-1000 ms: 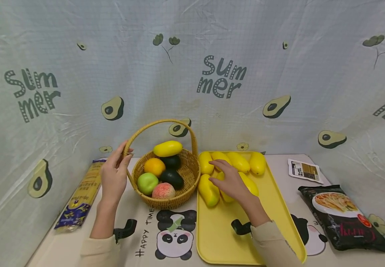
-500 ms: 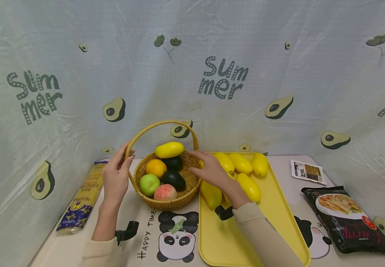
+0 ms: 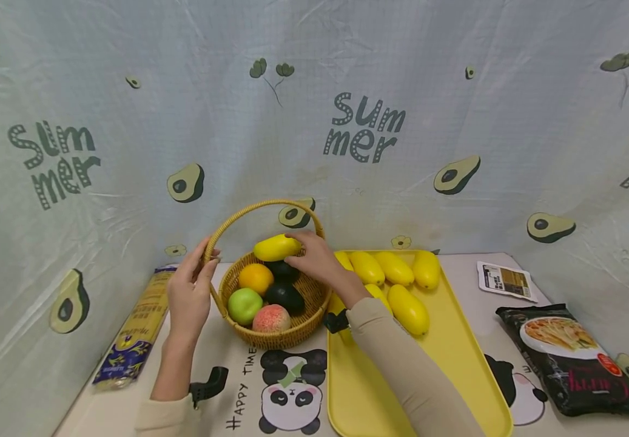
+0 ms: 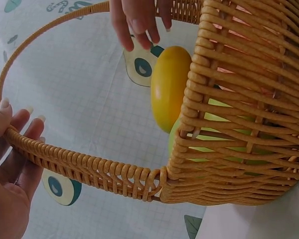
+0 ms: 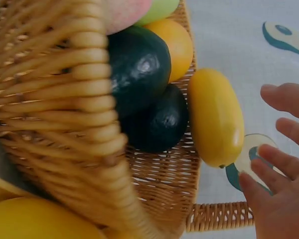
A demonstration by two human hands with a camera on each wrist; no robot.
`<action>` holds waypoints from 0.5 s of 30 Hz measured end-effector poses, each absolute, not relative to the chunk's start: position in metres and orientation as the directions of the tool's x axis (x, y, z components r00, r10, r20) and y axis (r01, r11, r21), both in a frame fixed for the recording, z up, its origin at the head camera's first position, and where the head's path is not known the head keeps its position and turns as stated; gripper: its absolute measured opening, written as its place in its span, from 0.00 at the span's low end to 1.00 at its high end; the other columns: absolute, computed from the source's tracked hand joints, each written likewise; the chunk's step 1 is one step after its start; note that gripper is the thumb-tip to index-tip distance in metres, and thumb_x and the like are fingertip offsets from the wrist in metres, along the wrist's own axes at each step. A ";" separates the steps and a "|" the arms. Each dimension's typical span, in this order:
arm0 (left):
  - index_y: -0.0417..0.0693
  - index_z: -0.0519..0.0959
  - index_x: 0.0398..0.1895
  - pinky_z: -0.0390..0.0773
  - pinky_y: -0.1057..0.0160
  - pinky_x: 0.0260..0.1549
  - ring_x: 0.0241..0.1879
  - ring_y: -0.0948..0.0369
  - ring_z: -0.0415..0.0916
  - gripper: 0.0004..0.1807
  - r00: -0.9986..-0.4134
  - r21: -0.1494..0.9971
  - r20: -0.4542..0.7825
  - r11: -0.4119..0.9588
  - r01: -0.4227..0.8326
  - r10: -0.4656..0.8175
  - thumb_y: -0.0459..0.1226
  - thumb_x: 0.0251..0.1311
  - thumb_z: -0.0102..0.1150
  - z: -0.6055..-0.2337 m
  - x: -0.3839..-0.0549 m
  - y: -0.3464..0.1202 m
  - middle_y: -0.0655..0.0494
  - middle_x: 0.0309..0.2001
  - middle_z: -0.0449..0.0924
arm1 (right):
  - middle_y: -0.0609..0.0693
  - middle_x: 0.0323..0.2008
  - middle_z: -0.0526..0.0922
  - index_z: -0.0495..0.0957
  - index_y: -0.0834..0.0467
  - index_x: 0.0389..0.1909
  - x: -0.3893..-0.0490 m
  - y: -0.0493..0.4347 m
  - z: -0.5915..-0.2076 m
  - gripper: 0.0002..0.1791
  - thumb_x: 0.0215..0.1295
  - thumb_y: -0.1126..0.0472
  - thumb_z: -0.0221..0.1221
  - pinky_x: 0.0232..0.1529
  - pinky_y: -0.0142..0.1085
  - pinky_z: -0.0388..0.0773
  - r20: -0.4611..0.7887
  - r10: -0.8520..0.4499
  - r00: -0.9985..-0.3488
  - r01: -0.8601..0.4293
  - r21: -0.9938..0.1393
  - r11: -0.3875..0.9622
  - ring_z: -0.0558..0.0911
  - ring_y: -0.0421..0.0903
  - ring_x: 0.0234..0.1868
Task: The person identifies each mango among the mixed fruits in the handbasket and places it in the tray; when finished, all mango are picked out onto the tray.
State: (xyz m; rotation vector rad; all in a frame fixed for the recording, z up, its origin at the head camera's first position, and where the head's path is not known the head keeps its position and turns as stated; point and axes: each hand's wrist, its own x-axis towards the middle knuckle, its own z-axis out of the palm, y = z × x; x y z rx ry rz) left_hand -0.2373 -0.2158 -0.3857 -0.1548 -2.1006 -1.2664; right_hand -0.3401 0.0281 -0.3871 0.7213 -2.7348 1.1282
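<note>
My left hand [image 3: 190, 297] holds the side of the wicker basket's handle [image 4: 89, 162], thumb in front and fingers behind. In the basket [image 3: 281, 340] lie an orange [image 3: 256, 278], a green apple [image 3: 245, 306], a peach [image 3: 272, 318] and two dark avocados [image 3: 285, 298]. A yellow mango [image 5: 215, 117] rests on the back rim. My right hand [image 3: 319, 261] is over the basket's right side, at the mango's right end. Its fingers are spread and stand apart from the mango in the right wrist view.
A yellow tray [image 3: 429, 376] with several mangoes [image 3: 409, 309] stands right of the basket. A noodle packet [image 3: 134, 331] lies at the left. A black food bag [image 3: 576, 361] and a small white packet [image 3: 506, 281] lie at the right.
My right hand has moved left from over the tray mangoes, past the basket's right rim, to the mango on the back rim. My left hand has stayed on the handle.
</note>
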 end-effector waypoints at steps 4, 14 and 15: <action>0.71 0.70 0.69 0.71 0.86 0.52 0.50 0.79 0.73 0.25 -0.759 0.736 0.608 0.522 0.431 -0.231 0.38 0.71 0.54 -0.384 -0.239 -0.217 0.54 0.53 0.83 | 0.51 0.73 0.65 0.68 0.50 0.71 -0.351 0.018 -0.379 0.31 0.67 0.53 0.62 0.70 0.49 0.70 0.241 -0.394 -0.887 -0.454 -0.612 0.648 0.66 0.51 0.73; 0.72 0.71 0.68 0.71 0.85 0.52 0.50 0.79 0.74 0.25 -0.757 0.730 0.616 0.518 0.445 -0.218 0.38 0.71 0.54 -0.386 -0.238 -0.218 0.54 0.52 0.84 | 0.52 0.78 0.53 0.59 0.47 0.76 -0.370 0.007 -0.383 0.38 0.67 0.53 0.61 0.71 0.47 0.69 0.125 -0.488 -0.864 -0.481 -0.494 0.724 0.60 0.53 0.77; 0.72 0.71 0.68 0.71 0.85 0.52 0.50 0.79 0.74 0.25 -0.756 0.731 0.617 0.517 0.445 -0.220 0.38 0.71 0.54 -0.386 -0.238 -0.218 0.54 0.52 0.84 | 0.52 0.78 0.53 0.59 0.47 0.77 -0.371 0.006 -0.384 0.39 0.67 0.53 0.61 0.71 0.47 0.69 0.120 -0.501 -0.857 -0.492 -0.478 0.727 0.60 0.53 0.76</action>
